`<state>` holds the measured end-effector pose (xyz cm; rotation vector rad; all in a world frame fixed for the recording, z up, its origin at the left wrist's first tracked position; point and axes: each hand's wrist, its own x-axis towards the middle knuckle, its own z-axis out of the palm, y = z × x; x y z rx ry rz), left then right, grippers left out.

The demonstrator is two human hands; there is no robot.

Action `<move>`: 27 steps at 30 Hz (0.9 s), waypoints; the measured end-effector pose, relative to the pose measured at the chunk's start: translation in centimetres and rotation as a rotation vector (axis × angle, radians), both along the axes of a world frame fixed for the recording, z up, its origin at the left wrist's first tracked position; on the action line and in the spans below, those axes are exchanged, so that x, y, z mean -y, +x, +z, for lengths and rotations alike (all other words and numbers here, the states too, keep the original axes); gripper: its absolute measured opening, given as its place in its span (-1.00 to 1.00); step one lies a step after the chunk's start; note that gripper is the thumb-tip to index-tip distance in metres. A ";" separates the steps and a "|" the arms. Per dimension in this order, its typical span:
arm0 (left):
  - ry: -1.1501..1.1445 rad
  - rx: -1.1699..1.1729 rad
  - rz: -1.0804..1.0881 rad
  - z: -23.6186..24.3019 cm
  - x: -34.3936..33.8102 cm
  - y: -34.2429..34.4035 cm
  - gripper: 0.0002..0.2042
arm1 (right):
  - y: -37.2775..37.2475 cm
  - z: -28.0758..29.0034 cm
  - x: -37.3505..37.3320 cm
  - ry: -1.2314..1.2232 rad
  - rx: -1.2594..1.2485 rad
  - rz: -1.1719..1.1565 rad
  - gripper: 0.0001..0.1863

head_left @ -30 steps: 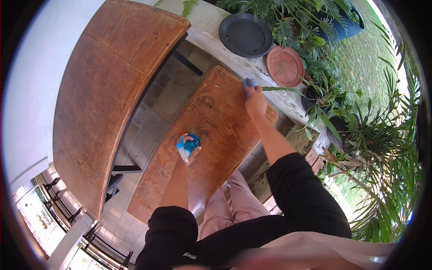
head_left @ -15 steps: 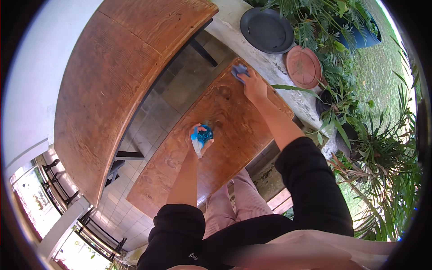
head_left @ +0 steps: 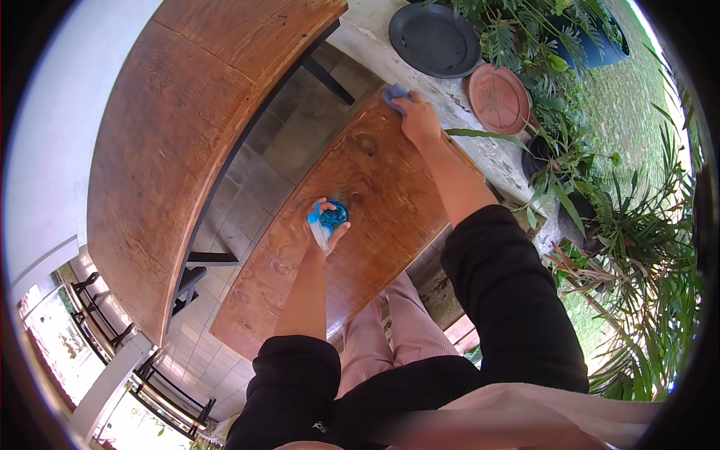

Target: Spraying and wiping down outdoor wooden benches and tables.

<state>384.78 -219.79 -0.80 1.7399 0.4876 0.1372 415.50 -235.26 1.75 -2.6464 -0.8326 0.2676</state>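
A wooden bench [head_left: 360,187] with a worn, reddish-brown top stretches out before me. My left hand [head_left: 331,227] is wrapped round a spray bottle [head_left: 337,215] of blue liquid, held over the middle of the bench. The bottle has a white and bright blue spray head [head_left: 316,224] beside my fingers. At the bench's far end, my right hand [head_left: 420,118] presses a bunched grey-blue cloth [head_left: 394,96] against the corner. Part of the cloth is hidden under my fingers.
A larger wooden table [head_left: 172,127] stands to the left, across a strip of tiled floor [head_left: 251,184]. Beyond the bench runs a whitish ledge [head_left: 382,41] with a black plant saucer [head_left: 435,41] and a terracotta saucer [head_left: 499,99]. Leafy plants [head_left: 637,247] crowd the right side.
My right hand has carried the cloth slightly farther out, right to the bench's far corner. My left hand still holds the spray bottle over the same part of the bench. The view has shifted a little.
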 end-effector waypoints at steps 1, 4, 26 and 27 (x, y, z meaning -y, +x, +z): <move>-0.003 0.002 -0.003 0.0 -0.1 0.2 -0.48 | 0.0 -0.2 -0.4 -0.034 0.013 -0.124 -0.60; -0.102 0.017 0.024 -0.3 0.0 0.0 -0.47 | -3.3 0.1 -1.7 -0.038 -0.043 -0.182 -0.61; 0.193 0.111 0.090 -3.0 -1.3 0.4 -0.40 | -26.8 1.2 6.2 0.060 -0.394 -0.329 -0.50; 0.169 0.051 0.081 -2.7 -0.9 0.5 -0.38 | -29.4 1.2 6.2 0.033 -0.448 -0.256 -0.47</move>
